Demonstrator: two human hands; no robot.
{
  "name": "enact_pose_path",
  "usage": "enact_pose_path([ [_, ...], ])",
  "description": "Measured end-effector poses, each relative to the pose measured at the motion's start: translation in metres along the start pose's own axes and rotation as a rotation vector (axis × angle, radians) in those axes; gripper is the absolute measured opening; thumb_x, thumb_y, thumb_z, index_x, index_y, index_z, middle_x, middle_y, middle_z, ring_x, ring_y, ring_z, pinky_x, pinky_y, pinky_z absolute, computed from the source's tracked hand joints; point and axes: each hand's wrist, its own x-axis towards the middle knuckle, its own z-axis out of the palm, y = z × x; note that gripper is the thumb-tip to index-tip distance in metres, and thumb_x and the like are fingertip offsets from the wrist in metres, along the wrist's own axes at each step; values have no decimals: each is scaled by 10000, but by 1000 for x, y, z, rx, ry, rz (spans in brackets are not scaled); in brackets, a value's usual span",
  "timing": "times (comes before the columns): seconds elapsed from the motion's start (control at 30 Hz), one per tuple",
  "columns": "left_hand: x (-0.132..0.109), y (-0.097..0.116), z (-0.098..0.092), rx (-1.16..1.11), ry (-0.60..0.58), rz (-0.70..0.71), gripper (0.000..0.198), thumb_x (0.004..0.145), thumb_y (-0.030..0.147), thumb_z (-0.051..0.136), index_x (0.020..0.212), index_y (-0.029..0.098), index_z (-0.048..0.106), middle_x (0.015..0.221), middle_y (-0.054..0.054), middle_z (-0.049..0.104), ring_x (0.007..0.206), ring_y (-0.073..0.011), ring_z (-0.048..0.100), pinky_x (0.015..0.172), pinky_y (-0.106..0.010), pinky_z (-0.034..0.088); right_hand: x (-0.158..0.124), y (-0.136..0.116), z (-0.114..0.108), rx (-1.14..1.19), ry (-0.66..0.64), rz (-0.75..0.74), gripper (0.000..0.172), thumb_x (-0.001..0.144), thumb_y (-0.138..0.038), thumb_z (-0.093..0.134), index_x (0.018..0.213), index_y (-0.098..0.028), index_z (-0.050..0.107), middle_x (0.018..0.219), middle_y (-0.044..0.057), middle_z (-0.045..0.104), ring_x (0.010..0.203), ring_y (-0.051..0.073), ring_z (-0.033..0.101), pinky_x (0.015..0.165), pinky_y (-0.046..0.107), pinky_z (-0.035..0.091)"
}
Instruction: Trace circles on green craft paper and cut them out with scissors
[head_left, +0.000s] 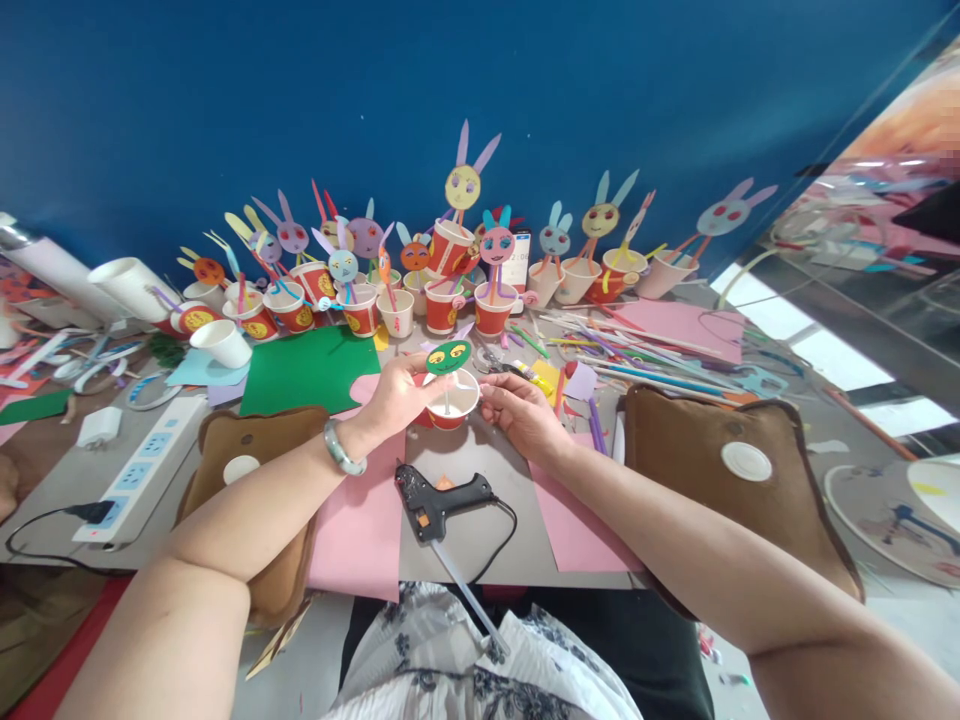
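The red paper cup [454, 408] sits mid-surface [457, 460], gripped from both sides: at 3 o'clock from the left hand [396, 400] and at 9 o'clock from the right hand [519, 412]. Its thin stick [448, 393] stands upright, running 6 to 12, topped by a flat green paper face [448, 357]. A black plastic glue gun [439, 505] lies at 6 o'clock from the cup.

The paper cup [452, 405] had a glossy red printed outside and a plain white, matt inside. The green face disc [448, 357] above it was flat, matt card. The glue gun [439, 500] was black plastic with a dull sheen. The pink sheets [360, 530] and the green sheet [307, 370] looked like smooth, matt paper. The brown cushions [690, 440] were soft plush cloth, each with a smooth white plastic cap [746, 461]. The power strip [139, 470] was glossy white plastic, the bangle [341, 452] pale and polished, and the tabletop [480, 540] grey and matt.
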Motion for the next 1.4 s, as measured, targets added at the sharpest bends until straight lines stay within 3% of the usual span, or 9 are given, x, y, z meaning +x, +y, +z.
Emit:
enact_pose_path([
  [0.27,0,5,0,47,20,20,171,802,340,753,808,170,749,811,-28,745,745,-160,633,751,-294,548,-5,-5,4,-23,-7,-32,319,683,-372,875,762,-222,605,562,-48,620,467,80,517,387,170,380],
  [0.8,0,2,0,65,7,6,191,818,339,731,884,163,765,911,-54,775,798,-177,658,780,-315,550,-4,-5,3,-86,27,-43,322,661,-400,883,691,-210,625,530,-25,615,464,84,495,401,197,363],
  [1.07,0,6,0,47,10,16,167,808,336,744,809,169,749,850,-44,760,813,-189,671,791,-317,558,-1,-2,1,-82,38,-91,332,648,-360,898,655,-208,603,575,-20,637,478,79,508,393,189,362],
  [1.4,1,3,1,40,17,27,202,802,358,755,802,158,731,809,-35,742,767,-166,645,752,-296,548,-2,-3,1,-5,9,-84,438,644,-284,912,839,-222,524,658,-65,650,493,63,549,444,177,415],
])
